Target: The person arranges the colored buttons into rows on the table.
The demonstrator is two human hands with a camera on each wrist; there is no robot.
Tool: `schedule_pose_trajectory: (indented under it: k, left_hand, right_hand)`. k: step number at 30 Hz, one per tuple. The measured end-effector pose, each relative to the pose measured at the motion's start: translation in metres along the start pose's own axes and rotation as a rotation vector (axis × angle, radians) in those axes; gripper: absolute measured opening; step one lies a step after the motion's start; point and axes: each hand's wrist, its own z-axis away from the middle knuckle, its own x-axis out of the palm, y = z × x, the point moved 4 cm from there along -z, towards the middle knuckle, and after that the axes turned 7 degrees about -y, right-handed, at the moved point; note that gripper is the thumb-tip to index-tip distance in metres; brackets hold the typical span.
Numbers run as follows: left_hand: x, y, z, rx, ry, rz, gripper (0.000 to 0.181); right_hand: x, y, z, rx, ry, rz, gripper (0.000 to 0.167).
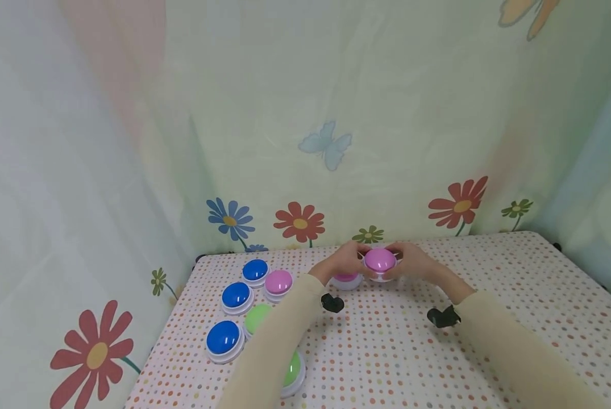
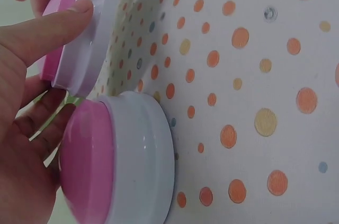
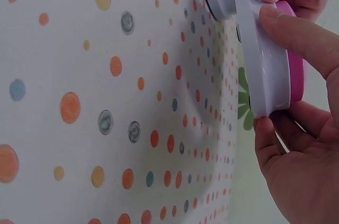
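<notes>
Near the table's back edge, my left hand [image 1: 347, 259] and right hand [image 1: 411, 261] grip one pink push button [image 1: 379, 260] from opposite sides. Its white base [image 3: 269, 60] is pinched between thumb and fingers of each hand; in the right wrist view it stands off the dotted surface. Just to its left, a second pink push button [image 2: 140, 155] rests on the table, close under the fingers of my left hand [image 2: 26, 128]. In the head view that hand partly covers this second button [image 1: 347, 281].
On the table's left side stand several blue buttons [image 1: 223, 337], a third pink button [image 1: 278, 282] and two green buttons [image 1: 257, 318], the green ones partly behind my left sleeve [image 1: 279, 341]. A dotted cloth covers the table [image 1: 387, 352]. A flowered curtain [image 1: 387, 142] hangs behind.
</notes>
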Motion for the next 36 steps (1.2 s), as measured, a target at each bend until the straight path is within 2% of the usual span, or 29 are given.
schedule_pose_trajectory:
  k: [3,6,11,15,18,25,36]
  left_hand:
    - [0.003,-0.007,0.0,-0.028,0.008,0.022,0.058]
    - [0.002,-0.007,-0.004,-0.028,0.019,0.026,0.058]
    - [0.008,-0.009,-0.008,-0.025,0.021,-0.028,0.061]
    - [0.006,-0.013,-0.006,-0.098,0.051,-0.103,0.065]
    - [0.007,-0.017,-0.005,-0.133,0.051,-0.145,0.068]
    - [0.008,-0.023,-0.006,-0.133,0.067,-0.178,0.067]
    - [0.011,-0.026,-0.006,-0.173,0.09,-0.217,0.068]
  right_hand:
    - [0.003,0.004,-0.005,0.003,-0.018,0.006,0.077]
    - [0.001,0.007,-0.008,0.023,-0.012,0.016,0.077]
    - [0.002,0.014,-0.006,0.067,-0.004,0.037,0.082]
    - [0.007,0.015,-0.009,0.076,-0.01,0.025,0.086]
    - [0.012,0.017,-0.011,0.074,-0.018,0.007,0.085]
    - [0.015,0.024,-0.014,0.095,0.0,0.0,0.084]
    - [0.017,0.028,-0.013,0.104,0.003,-0.018,0.083]
